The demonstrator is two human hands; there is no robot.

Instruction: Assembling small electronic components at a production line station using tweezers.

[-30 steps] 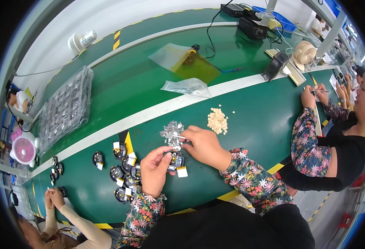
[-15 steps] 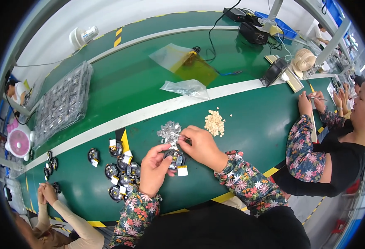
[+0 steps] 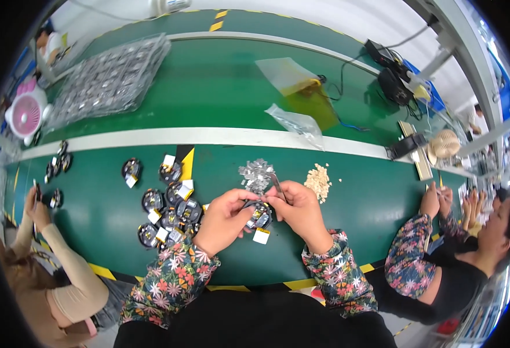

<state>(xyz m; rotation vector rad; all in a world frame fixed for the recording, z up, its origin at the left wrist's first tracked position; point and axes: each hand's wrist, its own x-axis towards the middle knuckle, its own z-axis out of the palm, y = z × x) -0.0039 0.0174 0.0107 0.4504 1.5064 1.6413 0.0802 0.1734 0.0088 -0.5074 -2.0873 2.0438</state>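
Note:
My left hand (image 3: 219, 223) is closed round a round black electronic module (image 3: 259, 217), pinching its rim between thumb and fingers. From the module's near side hangs a white square battery (image 3: 261, 236) with a yellow edge. Metal tweezers (image 3: 278, 187) slant up out of my right hand (image 3: 299, 211), whose fingertips touch the module's far edge. What the fingertips press there is too small to make out. Just beyond both hands lies a heap of small silver-grey pieces (image 3: 255, 174). A pile of small beige pieces (image 3: 318, 181) sits to its right.
Several similar modules (image 3: 177, 210) crowd the green bench left of my hands. A clear plastic tray stack (image 3: 113, 78), a plastic bag (image 3: 295, 124) and a yellow film sheet (image 3: 316, 104) lie farther back. Co-workers sit on both sides. A beige fan (image 3: 444, 145) stands right.
My right hand has drawn back from the silver heap to the module's far edge, and the tweezers now stand steeper. The whole view has turned and shifted. My left hand keeps the module.

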